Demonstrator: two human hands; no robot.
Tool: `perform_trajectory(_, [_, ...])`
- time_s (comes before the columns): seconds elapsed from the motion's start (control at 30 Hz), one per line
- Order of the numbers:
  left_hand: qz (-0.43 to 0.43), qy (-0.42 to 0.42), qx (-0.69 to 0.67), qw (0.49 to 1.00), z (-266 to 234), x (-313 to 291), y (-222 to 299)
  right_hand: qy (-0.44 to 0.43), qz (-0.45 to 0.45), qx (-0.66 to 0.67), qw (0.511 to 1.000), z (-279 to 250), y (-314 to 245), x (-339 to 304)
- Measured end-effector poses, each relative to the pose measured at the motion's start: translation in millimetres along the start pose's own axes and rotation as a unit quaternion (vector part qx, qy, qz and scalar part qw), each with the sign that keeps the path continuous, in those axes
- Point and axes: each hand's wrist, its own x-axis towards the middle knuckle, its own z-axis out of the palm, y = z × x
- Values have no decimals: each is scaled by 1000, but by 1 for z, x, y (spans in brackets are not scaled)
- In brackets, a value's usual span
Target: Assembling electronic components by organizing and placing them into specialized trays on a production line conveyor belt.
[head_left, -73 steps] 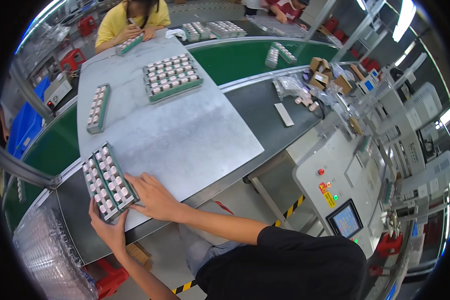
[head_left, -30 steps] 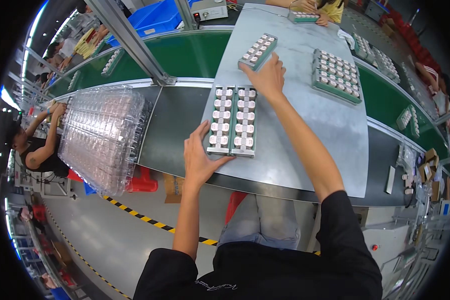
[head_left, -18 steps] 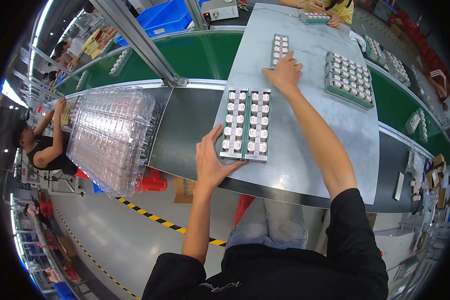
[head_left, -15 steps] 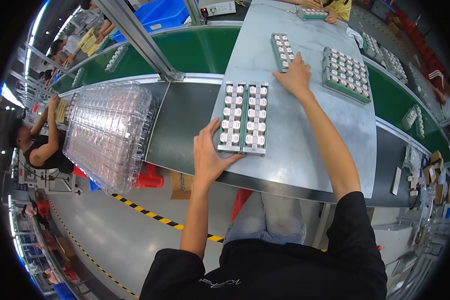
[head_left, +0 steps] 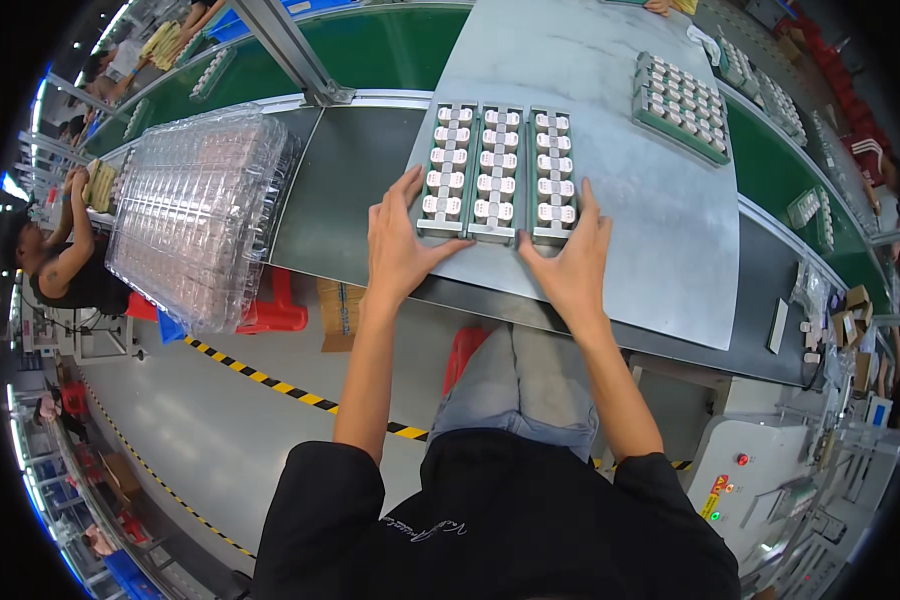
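Note:
Three narrow green and grey trays stand upright to my view on the grey work table, each carrying a row of several white round parts with grey blocks between. The left tray [head_left: 438,228] and the middle tray [head_left: 491,234] lie side by side. Slightly apart from them is the right tray [head_left: 551,236]. My left hand [head_left: 395,245] closes round the left tray's near end, fingers along its outer side and thumb at the near edge. With fingers on the outer side and thumb by the near inner corner, my right hand [head_left: 574,268] grips the right tray.
A wider block of white parts [head_left: 682,105] sits at the table's far right. Clear plastic blister trays [head_left: 185,215] are stacked at left beside a metal post [head_left: 290,50]. Green conveyor [head_left: 400,50] runs behind; a co-worker [head_left: 70,245] works at far left.
My right hand has brought the third tray from the far part of the table to beside the other two. My left hand stays at the left tray; the whole view has shifted.

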Motion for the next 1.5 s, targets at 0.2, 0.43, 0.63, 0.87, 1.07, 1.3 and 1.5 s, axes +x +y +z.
perform_trajectory(0.2, [4,-20,4,1000,-8,6,2,-34,-45,84,995,-8,9,-7])
perform_trajectory(0.43, [-10,-40,-43,998,-7,16,-8,-26,-19,77,997,-1,5,3])
perform_trajectory(0.63, [-34,-50,-81,995,-2,14,-7,2,-37,108,993,1,10,-1])
perform_trajectory(0.87, [-56,-64,-72,994,1,11,-11,-16,-61,117,991,1,14,-5])
perform_trajectory(1.07, [-58,-58,-107,991,3,14,-8,-10,-57,106,993,1,12,-3])
perform_trajectory(1.3, [-69,-49,-84,993,1,12,-19,-44,-19,128,991,3,8,0])
perform_trajectory(1.5, [-81,-36,-129,988,4,14,-17,-32,-14,107,994,-2,-4,8])
